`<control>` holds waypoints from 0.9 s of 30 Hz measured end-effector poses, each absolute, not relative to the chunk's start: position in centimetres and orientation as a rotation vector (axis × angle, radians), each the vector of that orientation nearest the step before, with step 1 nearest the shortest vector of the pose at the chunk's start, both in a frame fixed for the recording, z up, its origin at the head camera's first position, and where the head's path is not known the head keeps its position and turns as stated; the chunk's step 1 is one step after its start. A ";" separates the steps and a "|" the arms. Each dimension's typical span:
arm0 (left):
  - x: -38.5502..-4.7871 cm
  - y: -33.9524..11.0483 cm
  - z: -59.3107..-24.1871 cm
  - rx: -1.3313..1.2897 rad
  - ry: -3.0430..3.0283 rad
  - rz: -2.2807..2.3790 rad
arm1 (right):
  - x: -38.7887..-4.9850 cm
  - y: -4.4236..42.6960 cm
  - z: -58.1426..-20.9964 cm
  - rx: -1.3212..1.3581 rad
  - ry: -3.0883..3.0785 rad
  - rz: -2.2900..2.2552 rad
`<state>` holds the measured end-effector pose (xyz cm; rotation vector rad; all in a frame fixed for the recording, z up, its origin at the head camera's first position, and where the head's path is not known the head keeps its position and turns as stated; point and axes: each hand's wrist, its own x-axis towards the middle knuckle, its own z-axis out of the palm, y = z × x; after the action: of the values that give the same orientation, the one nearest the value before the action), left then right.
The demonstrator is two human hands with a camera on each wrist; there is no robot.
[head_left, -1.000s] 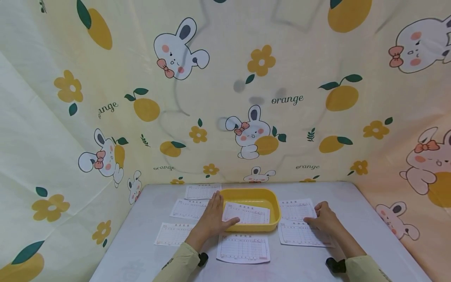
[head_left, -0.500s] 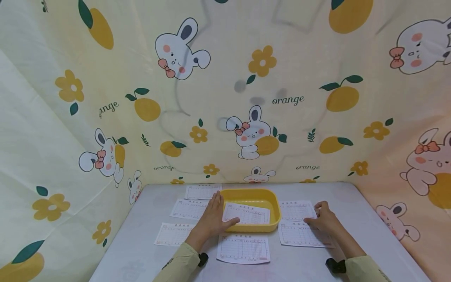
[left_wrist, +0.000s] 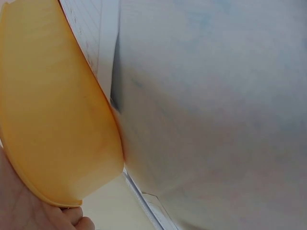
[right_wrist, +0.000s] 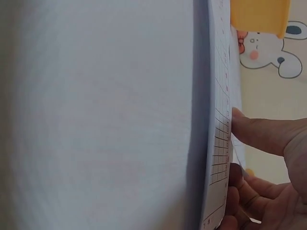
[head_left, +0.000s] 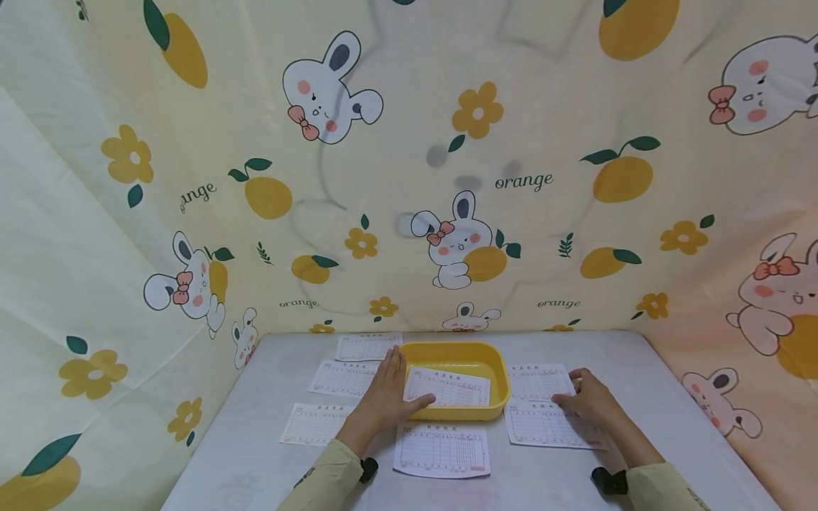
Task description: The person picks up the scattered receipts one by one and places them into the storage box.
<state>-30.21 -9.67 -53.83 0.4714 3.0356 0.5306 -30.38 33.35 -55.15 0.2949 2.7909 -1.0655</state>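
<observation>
A yellow tray [head_left: 495, 369] stands at the table's middle with a printed receipt slip [head_left: 447, 388] in it. My left hand [head_left: 383, 401] rests on its left side, fingers straight along the side and thumb over the front rim. In the left wrist view part of this hand [left_wrist: 29, 211] touches the rim of the tray [left_wrist: 62, 105]. My right hand [head_left: 591, 397] pinches the right end of the far right receipt slip [head_left: 537, 381] between thumb and bent fingers. The near right receipt slip [head_left: 543, 424] lies just below; in the right wrist view it partly hides the fingers [right_wrist: 254, 196].
Left of the tray lie a back receipt slip [head_left: 367, 348], a middle one [head_left: 339, 378] and a near one [head_left: 313, 424]. Another receipt slip [head_left: 441, 451] lies in front of the tray. A patterned curtain [head_left: 409, 305] hangs behind the white table [head_left: 243, 454].
</observation>
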 end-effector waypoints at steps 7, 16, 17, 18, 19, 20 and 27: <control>-30.3 -9.7 -53.9 0.476 3.036 0.529 | -30.6 33.7 -55.5 0.262 2.834 -1.070; -30.4 -9.7 -54.1 0.479 3.040 0.533 | -30.7 33.8 -55.6 0.251 2.885 -1.064; -30.4 -9.7 -54.1 0.477 3.040 0.535 | -30.7 33.8 -55.5 0.249 2.889 -1.066; -30.4 -9.7 -54.1 0.478 3.040 0.534 | -30.7 33.8 -55.5 0.255 2.891 -1.071; -30.4 -9.7 -54.1 0.479 3.040 0.536 | -30.6 33.8 -55.4 0.253 2.894 -1.076; -30.4 -9.7 -54.1 0.479 3.040 0.539 | -30.6 33.8 -55.4 0.252 2.899 -1.083; -30.2 -9.7 -53.8 0.500 3.038 0.541 | -30.2 33.9 -55.1 0.233 2.928 -1.164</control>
<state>-30.21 -9.74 -53.76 0.5001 3.0376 0.5414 -30.19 33.87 -55.10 0.2331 2.9278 -1.1640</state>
